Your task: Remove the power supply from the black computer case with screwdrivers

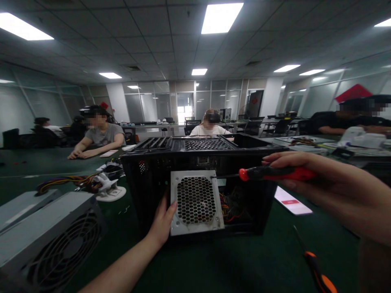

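Observation:
A grey power supply [197,201] with a honeycomb vent sits slightly tilted in the open side of a black computer case [195,148]. Round its left edge goes my left hand [163,217], thumb on the front face and fingers partly hidden behind. In my right hand [308,171] is a red and black screwdriver [275,173], held level. Its shaft points left, and the tip is at the upper right corner of the power supply, where contact is hard to judge. Coloured wires [227,207] show inside the case, right of the power supply.
Two more power supplies [61,240] stand on the green table at left, near bundled cables [65,179] and a white round-based object [110,193]. At right lie a phone [292,200] and an orange and black screwdriver [317,270]. People [102,132] sit across the table.

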`<act>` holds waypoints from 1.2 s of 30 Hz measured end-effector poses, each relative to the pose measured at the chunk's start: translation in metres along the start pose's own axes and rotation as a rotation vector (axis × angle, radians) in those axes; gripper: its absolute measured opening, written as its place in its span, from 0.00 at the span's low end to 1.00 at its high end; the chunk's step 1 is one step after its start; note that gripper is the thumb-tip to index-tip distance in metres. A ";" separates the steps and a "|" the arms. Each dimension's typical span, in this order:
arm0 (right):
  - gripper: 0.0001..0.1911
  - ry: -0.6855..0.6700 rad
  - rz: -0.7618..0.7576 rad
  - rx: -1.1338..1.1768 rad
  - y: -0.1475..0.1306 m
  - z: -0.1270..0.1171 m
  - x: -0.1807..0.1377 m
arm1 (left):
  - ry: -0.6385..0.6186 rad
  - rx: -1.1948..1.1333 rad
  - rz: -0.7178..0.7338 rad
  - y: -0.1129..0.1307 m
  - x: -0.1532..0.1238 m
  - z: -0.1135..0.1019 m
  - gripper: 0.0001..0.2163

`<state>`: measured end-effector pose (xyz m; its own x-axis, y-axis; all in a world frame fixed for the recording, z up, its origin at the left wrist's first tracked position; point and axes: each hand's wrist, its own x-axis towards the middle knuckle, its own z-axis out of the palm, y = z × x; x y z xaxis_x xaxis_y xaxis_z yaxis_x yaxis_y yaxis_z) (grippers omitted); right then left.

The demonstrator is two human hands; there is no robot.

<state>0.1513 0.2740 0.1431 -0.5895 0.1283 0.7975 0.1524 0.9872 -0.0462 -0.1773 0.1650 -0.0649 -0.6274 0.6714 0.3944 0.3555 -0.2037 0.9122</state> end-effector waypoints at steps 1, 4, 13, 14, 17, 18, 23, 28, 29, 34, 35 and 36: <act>0.20 0.031 0.012 -0.048 -0.003 0.001 0.002 | 0.001 -0.001 -0.005 0.000 0.000 0.000 0.32; 0.31 0.118 0.051 -0.303 -0.012 0.009 0.006 | -0.008 -0.011 -0.017 0.001 0.000 0.000 0.34; 0.10 0.424 -0.085 -0.241 -0.034 0.056 0.011 | 0.000 0.009 -0.055 0.000 0.000 0.000 0.37; 0.10 0.371 -0.105 -0.198 -0.035 0.053 0.012 | -0.004 0.010 -0.048 0.000 0.000 0.000 0.37; 0.12 0.145 -0.094 -0.091 -0.033 0.033 0.008 | -0.015 0.003 -0.027 -0.001 0.000 0.000 0.37; 0.10 0.068 -0.077 -0.071 -0.029 0.025 0.004 | -0.015 0.000 -0.025 0.000 -0.001 0.000 0.37; 0.15 -0.122 -0.005 -0.108 -0.006 0.004 -0.017 | -0.010 -0.004 -0.020 0.003 -0.001 0.000 0.36; 0.26 0.030 0.062 -0.207 -0.009 0.010 -0.004 | -0.016 -0.006 -0.028 0.001 0.001 0.000 0.35; 0.31 0.070 0.109 -0.248 -0.012 0.013 0.001 | -0.010 0.002 -0.024 0.000 0.000 0.000 0.34; 0.32 0.271 0.251 -0.352 -0.024 0.027 0.014 | 0.139 0.102 0.247 0.000 -0.017 -0.004 0.27; 0.29 0.286 0.242 -0.353 -0.024 0.029 0.013 | 0.158 0.123 0.360 0.004 -0.024 -0.008 0.25; 0.26 0.289 0.230 -0.346 -0.023 0.030 0.012 | 0.148 0.123 0.462 0.010 -0.033 -0.015 0.23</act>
<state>0.1166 0.2553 0.1355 -0.2737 0.2589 0.9263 0.5353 0.8412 -0.0769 -0.1637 0.1305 -0.0671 -0.4732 0.4209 0.7739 0.6930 -0.3644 0.6220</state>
